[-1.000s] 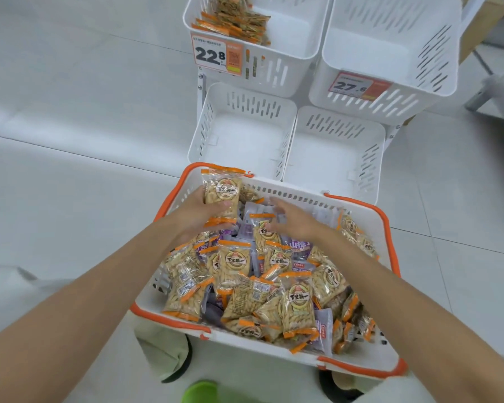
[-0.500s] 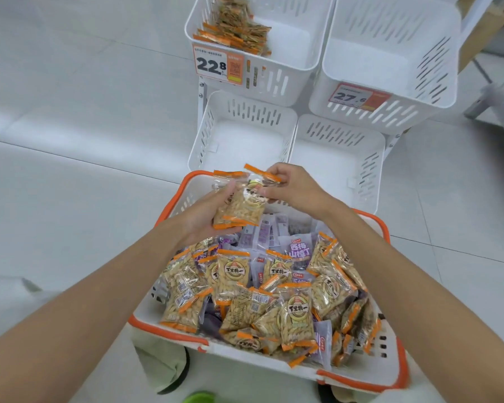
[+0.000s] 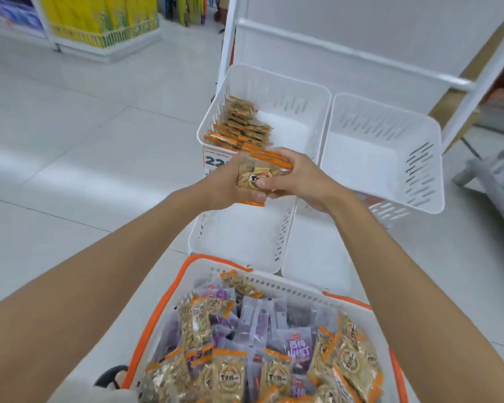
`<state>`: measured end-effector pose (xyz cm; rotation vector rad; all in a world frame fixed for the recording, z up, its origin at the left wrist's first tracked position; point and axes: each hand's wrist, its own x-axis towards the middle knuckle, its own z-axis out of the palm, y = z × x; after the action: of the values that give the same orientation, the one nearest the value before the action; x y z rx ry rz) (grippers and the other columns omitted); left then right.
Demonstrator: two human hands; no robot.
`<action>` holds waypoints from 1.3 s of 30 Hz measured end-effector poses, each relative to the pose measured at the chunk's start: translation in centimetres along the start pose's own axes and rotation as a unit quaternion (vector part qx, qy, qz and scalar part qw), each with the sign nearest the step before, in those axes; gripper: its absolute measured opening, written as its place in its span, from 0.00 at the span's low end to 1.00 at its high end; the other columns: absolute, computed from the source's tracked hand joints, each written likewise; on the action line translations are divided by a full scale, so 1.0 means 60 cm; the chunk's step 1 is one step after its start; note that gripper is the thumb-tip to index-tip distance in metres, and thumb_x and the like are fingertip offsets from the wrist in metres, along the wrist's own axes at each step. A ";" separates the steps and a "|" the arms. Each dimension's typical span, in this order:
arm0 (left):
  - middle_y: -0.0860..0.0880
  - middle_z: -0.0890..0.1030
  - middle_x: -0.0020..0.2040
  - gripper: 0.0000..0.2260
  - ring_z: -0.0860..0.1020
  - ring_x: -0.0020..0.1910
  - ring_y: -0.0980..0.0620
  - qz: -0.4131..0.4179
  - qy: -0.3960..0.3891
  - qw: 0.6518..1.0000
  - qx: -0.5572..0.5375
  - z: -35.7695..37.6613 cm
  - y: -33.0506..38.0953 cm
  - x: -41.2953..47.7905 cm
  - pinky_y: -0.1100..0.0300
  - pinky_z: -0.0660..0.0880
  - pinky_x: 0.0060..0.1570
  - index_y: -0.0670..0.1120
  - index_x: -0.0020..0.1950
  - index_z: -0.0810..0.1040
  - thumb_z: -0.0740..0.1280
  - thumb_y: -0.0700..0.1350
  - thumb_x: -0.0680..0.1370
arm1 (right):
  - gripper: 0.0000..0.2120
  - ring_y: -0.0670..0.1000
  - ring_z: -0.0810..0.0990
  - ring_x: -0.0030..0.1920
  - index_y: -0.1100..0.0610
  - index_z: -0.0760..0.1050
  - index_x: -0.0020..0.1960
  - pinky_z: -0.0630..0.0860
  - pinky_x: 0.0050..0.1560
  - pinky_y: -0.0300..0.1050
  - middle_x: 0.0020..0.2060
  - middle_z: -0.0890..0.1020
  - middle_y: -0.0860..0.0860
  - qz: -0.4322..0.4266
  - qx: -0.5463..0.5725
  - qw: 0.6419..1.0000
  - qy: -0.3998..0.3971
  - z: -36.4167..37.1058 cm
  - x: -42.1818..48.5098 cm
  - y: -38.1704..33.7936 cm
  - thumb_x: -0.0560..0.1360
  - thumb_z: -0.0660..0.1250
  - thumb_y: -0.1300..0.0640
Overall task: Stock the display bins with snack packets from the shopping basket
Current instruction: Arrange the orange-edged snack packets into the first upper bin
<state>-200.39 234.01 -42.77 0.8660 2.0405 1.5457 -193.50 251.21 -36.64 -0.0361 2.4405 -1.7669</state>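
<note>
The left grip and the right grip were both closed round 1 small bunch of snack packets, held between them in the air. The left grip's fingers curled under the bunch and the right thumb pressed on its face. The packets were clear with orange strips at their ends, tan snack pieces showing inside and a round emblem on the front. Its dark characters were partly covered by the thumb and not readable.

The bunch hung just in front of the front rim of the upper left bin, above the lower left bin and well apart from the shopping basket. It hid part of a price label on that bin's front wall, where only a bold "22" could be read.

Inside the upper left bin, a pile of like packets lay along the left wall toward the front left corner. The upper right bin stood just beside it on the white rack.

The white basket with its orange rim sat nearest the person, holding many tan packets with an emblem of Chinese characters, too small to read surely. Purple packets lay among them, 1 purple packet showing white characters that began "西梅"
</note>
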 end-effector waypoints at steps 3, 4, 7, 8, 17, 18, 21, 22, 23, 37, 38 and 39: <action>0.49 0.78 0.59 0.34 0.79 0.57 0.51 0.031 0.065 0.991 0.117 -0.045 0.052 0.070 0.58 0.80 0.49 0.45 0.69 0.65 0.79 0.47 0.69 | 0.15 0.48 0.83 0.38 0.59 0.76 0.54 0.81 0.40 0.42 0.42 0.82 0.55 -0.050 -0.015 0.997 0.059 -0.048 0.059 -0.041 0.70 0.75 0.69; 0.49 0.77 0.61 0.36 0.77 0.60 0.49 0.040 0.099 0.974 0.200 -0.063 0.063 0.093 0.54 0.78 0.55 0.47 0.71 0.65 0.79 0.52 0.69 | 0.15 0.48 0.83 0.39 0.60 0.76 0.54 0.82 0.40 0.42 0.43 0.81 0.55 -0.069 -0.016 0.993 0.097 -0.064 0.083 -0.046 0.70 0.75 0.70; 0.46 0.65 0.76 0.42 0.60 0.76 0.46 -0.003 0.172 0.870 0.461 -0.128 0.046 0.155 0.44 0.58 0.73 0.52 0.77 0.60 0.70 0.68 0.69 | 0.17 0.52 0.83 0.47 0.52 0.77 0.51 0.82 0.47 0.52 0.47 0.81 0.53 -0.108 -0.065 0.965 0.229 -0.114 0.176 -0.027 0.68 0.76 0.66; 0.46 0.58 0.79 0.43 0.53 0.78 0.45 -0.022 0.173 0.853 0.493 -0.146 0.033 0.170 0.41 0.51 0.75 0.53 0.78 0.58 0.66 0.71 0.69 | 0.17 0.53 0.82 0.50 0.49 0.76 0.50 0.80 0.52 0.55 0.49 0.81 0.52 -0.107 -0.105 0.951 0.270 -0.126 0.207 -0.018 0.67 0.76 0.64; 0.44 0.56 0.80 0.44 0.51 0.79 0.44 0.019 0.209 0.843 0.496 -0.180 -0.059 0.221 0.49 0.54 0.76 0.48 0.78 0.59 0.66 0.70 0.70 | 0.42 0.52 0.75 0.64 0.53 0.74 0.65 0.72 0.67 0.52 0.65 0.73 0.55 0.014 -0.183 0.973 0.139 -0.113 0.395 0.102 0.58 0.77 0.31; 0.45 0.58 0.79 0.43 0.52 0.79 0.44 0.027 0.216 0.847 0.485 -0.179 -0.061 0.220 0.50 0.54 0.75 0.47 0.78 0.60 0.67 0.69 0.70 | 0.43 0.51 0.73 0.67 0.52 0.73 0.67 0.71 0.68 0.50 0.68 0.71 0.54 0.023 -0.182 0.975 0.125 -0.112 0.398 0.103 0.60 0.75 0.29; 0.45 0.61 0.78 0.41 0.56 0.77 0.43 0.045 0.227 0.844 0.483 -0.179 -0.059 0.217 0.47 0.59 0.73 0.47 0.77 0.63 0.67 0.68 0.70 | 0.40 0.51 0.62 0.73 0.56 0.62 0.74 0.63 0.72 0.46 0.73 0.61 0.52 0.006 -0.218 0.969 0.118 -0.104 0.397 0.097 0.71 0.71 0.38; 0.45 0.62 0.77 0.41 0.57 0.77 0.43 0.048 0.228 0.842 0.487 -0.178 -0.058 0.217 0.47 0.61 0.72 0.47 0.76 0.64 0.66 0.69 0.70 | 0.40 0.52 0.62 0.73 0.55 0.60 0.75 0.63 0.72 0.48 0.73 0.59 0.52 0.003 -0.219 0.967 0.131 -0.102 0.399 0.097 0.71 0.73 0.40; 0.46 0.63 0.77 0.41 0.58 0.76 0.44 0.048 0.228 0.842 0.486 -0.177 -0.058 0.217 0.47 0.62 0.71 0.47 0.76 0.64 0.66 0.69 0.70 | 0.42 0.51 0.62 0.72 0.55 0.59 0.76 0.64 0.72 0.48 0.73 0.59 0.52 0.004 -0.208 0.968 0.139 -0.101 0.399 0.096 0.70 0.75 0.42; 0.49 0.68 0.74 0.27 0.57 0.77 0.44 0.040 0.279 0.834 0.475 -0.164 -0.051 0.203 0.46 0.53 0.73 0.52 0.71 0.71 0.67 0.63 0.75 | 0.27 0.48 0.69 0.61 0.54 0.69 0.70 0.65 0.58 0.28 0.66 0.67 0.53 -0.056 -0.186 0.966 0.172 -0.100 0.342 0.079 0.74 0.73 0.56; 0.50 0.69 0.73 0.25 0.59 0.76 0.45 0.045 0.286 0.834 0.469 -0.157 -0.046 0.196 0.47 0.53 0.72 0.52 0.69 0.73 0.67 0.61 0.76 | 0.27 0.49 0.69 0.63 0.54 0.70 0.70 0.66 0.60 0.31 0.66 0.68 0.53 -0.065 -0.201 0.962 0.175 -0.097 0.327 0.078 0.73 0.74 0.56; 0.51 0.71 0.72 0.23 0.61 0.74 0.46 0.052 0.284 0.839 0.462 -0.145 -0.039 0.185 0.48 0.54 0.71 0.53 0.68 0.74 0.67 0.60 0.76 | 0.26 0.50 0.70 0.64 0.53 0.71 0.69 0.67 0.63 0.37 0.65 0.69 0.52 -0.073 -0.212 0.957 0.183 -0.092 0.302 0.075 0.73 0.74 0.56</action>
<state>-214.63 235.44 -42.23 0.8779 3.3330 0.8246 -211.88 256.10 -40.83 0.0783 3.1228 -1.3592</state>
